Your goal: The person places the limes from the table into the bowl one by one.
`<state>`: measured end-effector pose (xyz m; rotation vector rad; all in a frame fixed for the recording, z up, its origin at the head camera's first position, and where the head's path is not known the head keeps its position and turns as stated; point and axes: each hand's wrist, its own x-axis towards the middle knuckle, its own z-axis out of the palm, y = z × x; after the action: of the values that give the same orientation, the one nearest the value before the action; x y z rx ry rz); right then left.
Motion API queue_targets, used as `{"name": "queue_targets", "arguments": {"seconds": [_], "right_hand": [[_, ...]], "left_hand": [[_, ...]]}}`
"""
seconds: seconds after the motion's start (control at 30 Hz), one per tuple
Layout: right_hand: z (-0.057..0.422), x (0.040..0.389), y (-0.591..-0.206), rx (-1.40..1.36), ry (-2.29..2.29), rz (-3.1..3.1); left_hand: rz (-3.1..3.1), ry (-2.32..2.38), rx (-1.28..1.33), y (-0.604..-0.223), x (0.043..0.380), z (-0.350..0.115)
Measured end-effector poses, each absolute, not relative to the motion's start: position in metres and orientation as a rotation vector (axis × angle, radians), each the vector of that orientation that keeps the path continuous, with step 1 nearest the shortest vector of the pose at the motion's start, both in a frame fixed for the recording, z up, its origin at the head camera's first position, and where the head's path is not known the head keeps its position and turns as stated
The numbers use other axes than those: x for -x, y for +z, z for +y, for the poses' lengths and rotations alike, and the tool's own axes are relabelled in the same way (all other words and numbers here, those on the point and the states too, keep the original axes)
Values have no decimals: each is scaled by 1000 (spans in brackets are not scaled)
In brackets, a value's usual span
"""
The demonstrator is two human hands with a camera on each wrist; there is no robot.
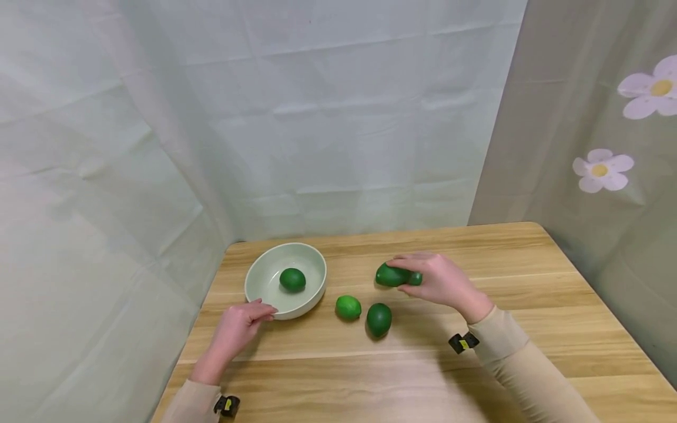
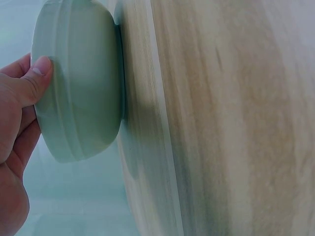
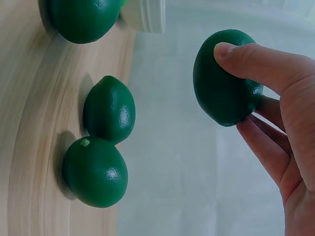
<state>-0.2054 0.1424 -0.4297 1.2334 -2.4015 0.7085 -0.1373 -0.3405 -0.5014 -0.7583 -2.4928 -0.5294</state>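
Pale green bowl (image 1: 267,276) at the back left of the wooden table (image 1: 317,382), round and smooth with faint ridges on the outer wall, and it's got 1 dark green fruit (image 1: 292,280) lying inside. Left hand (image 1: 240,323) is pinching the near rim, thumb flat on the outside wall.

Right hand (image 1: 444,281) is clamped on the held fruit (image 3: 221,83), thumb on 1 side and fingers on the other. That fruit's up off the tabletop, well right of the bowl: deep green, egg-shaped, kinda glossy skin.

Right wrist cam also shows 2 more shiny green fruits on the wood, touching each other: the upper fruit (image 3: 109,110) has a pointy tip, the lower fruit (image 3: 96,172) is rounder with a tiny pale stem nub. Between bowl and right hand you've got a brighter lime (image 1: 348,308) and, just beside it, a dark oval fruit (image 1: 379,320). Tabletop is light, streaky woodgrain.
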Motion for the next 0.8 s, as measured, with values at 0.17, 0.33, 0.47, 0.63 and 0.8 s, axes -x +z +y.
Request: {"name": "queue_targets", "arguments": {"seconds": [0.17,0.33,0.47,0.63,0.8], "right_hand": [[138,206,-429,-1234,706,-2406],[134,206,-428,-1245,708,-2396],[132,206,-427,-1258,709,-2390],[125,207,-425,-1279,706,-2375],[118,208,-422,-1282,706,-2363]], "left_hand": [[-2497,-530,759,-501,137,-341],[-2497,-528,758,-503,137,-342],[-2490,-534,760,-503,137,-343],[-2483,-535,765,-503,137,-342],[-2473,-522,772,-503,138,-341]]}}
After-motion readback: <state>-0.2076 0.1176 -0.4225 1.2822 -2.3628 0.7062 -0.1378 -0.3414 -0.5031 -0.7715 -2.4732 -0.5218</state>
